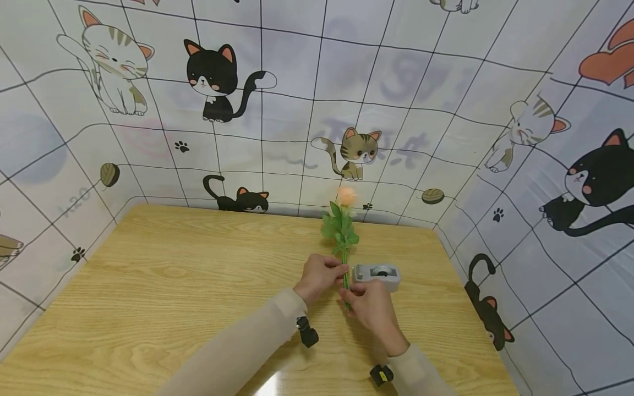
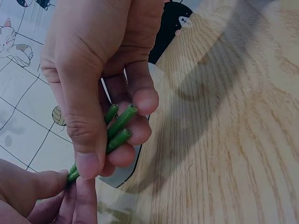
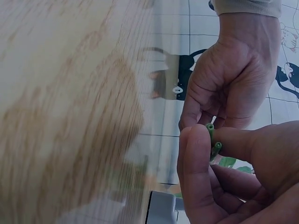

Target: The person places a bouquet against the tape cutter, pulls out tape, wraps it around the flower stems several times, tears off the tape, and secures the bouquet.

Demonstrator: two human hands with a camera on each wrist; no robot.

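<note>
Peach-coloured roses (image 1: 346, 196) with green leaves (image 1: 339, 225) stand upright in a small bunch above the table. Their blooms overlap, so I cannot tell how many there are. My left hand (image 1: 319, 276) pinches the green stems between thumb and fingers, below the leaves. Lower down, my right hand (image 1: 369, 308) grips the same stems close to their cut ends. Three stem ends (image 2: 122, 119) poke out past the right hand (image 2: 93, 84) in the left wrist view. Just right of the stems, behind the right hand, sits a grey tape dispenser (image 1: 391, 278).
The wooden table (image 1: 198, 264) stretches widely to the left of the hands. A cloth printed with cats and grid lines (image 1: 287, 66) hangs behind the table and along both sides. Black wrist cameras (image 1: 308, 333) are worn on both wrists.
</note>
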